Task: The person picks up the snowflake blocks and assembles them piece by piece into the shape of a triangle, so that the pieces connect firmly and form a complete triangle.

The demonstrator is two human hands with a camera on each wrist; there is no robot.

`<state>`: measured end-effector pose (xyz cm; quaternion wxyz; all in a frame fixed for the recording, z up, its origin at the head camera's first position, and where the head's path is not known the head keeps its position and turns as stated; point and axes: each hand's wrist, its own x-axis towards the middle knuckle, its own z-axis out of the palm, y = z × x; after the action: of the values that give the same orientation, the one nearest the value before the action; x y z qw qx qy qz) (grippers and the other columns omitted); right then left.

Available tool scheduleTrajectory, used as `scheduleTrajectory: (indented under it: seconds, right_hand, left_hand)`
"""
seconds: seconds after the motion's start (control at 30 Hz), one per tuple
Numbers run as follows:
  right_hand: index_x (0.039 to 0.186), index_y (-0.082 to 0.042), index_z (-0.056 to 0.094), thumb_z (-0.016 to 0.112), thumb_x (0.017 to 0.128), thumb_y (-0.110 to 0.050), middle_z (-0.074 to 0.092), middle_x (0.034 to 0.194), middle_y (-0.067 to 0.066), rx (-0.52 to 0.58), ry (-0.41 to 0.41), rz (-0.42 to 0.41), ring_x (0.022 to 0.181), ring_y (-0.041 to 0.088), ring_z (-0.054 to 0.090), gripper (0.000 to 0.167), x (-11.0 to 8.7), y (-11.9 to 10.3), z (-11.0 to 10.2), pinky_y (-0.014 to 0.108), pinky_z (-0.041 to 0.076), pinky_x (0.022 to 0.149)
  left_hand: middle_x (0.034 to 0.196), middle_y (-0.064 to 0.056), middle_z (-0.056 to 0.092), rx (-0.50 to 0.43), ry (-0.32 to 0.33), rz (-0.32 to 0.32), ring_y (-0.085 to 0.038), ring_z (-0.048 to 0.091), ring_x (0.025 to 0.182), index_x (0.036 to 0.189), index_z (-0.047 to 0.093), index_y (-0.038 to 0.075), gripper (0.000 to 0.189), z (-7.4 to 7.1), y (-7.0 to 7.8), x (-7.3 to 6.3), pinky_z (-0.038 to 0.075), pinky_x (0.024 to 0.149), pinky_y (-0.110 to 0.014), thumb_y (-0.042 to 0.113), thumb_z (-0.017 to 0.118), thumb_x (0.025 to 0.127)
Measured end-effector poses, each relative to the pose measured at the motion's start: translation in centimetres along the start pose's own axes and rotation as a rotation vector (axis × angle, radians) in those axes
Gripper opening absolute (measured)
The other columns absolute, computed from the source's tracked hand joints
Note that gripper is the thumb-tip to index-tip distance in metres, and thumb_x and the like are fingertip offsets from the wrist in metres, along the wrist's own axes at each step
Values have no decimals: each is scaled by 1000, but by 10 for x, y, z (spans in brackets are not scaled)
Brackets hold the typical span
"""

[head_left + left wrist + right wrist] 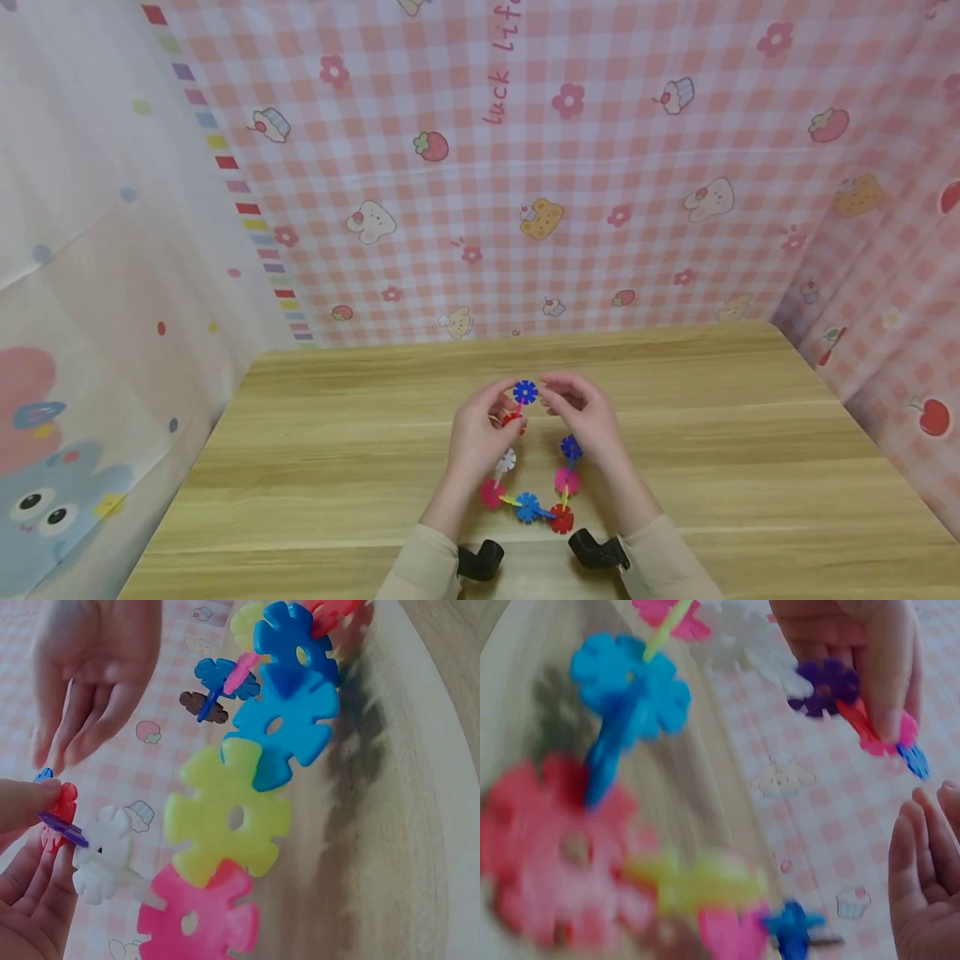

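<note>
A chain of colourful flower-shaped plastic snowflake discs hangs in a loose U between the hands. My left hand (480, 429) pinches it near one end, thumb and fingers on a pink disc (889, 739) beside a red one. Beyond the fingertips, a dark blue disc (525, 392) ends the chain. My right hand (588, 412) holds nothing, its fingers loosely extended close to that blue disc. Below the left hand come a purple disc (825, 688), a white disc (507, 459) and a pink disc (492, 493). At the chain's other end, another dark blue disc (572, 447) is below the right hand.
The wood-grain table (322, 467) lies under the chain. A pink checked curtain (480, 192) stands behind it, with more cloth at both sides. Black wrist mounts (480, 560) sit at both beige sleeves (423, 562).
</note>
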<state>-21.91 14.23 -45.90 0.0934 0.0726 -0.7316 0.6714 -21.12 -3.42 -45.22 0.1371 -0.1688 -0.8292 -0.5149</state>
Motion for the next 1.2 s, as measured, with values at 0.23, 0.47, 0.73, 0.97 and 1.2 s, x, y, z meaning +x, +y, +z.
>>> scheduleTrajectory:
  seconds: [0.23,0.47,0.73,0.97,1.2]
  right_hand:
    - [120,4,65,69,94,-12,68,107,15,-161,-9,68,94,15,62,30,-13,8,-26,22,49,85]
    - [123,9,59,66,93,-4,66,108,21,-195,-63,158,96,27,63,34,-21,21,-43,26,53,82]
    - [126,19,49,62,97,-8,67,101,25,-174,-235,262,87,35,68,42,-27,23,-43,42,58,73]
    - [133,23,39,61,97,-8,62,111,35,-85,-313,328,87,37,69,52,-29,24,-38,42,59,74]
    - [138,21,33,60,98,-9,60,116,36,4,-334,310,91,34,69,58,-28,25,-35,42,58,79]
  left_hand:
    - [83,-1,65,-13,43,-27,-17,61,75,123,66,6,50,-4,-4,-1,55,66,-27,-6,79,76]
    - [83,-2,64,-11,54,-45,-16,61,76,123,66,7,50,-5,-6,-1,54,66,-25,-7,78,77]
    - [82,-1,63,-32,60,-65,-14,60,74,123,66,3,48,-5,-6,-2,54,65,-24,-8,78,77]
    - [81,0,62,-35,60,-106,-14,59,72,124,65,3,48,-6,-6,-2,55,65,-24,-7,78,78]
    - [83,-1,62,-55,49,-111,-13,59,74,125,65,6,48,-4,-5,-3,54,66,-24,-6,77,80]
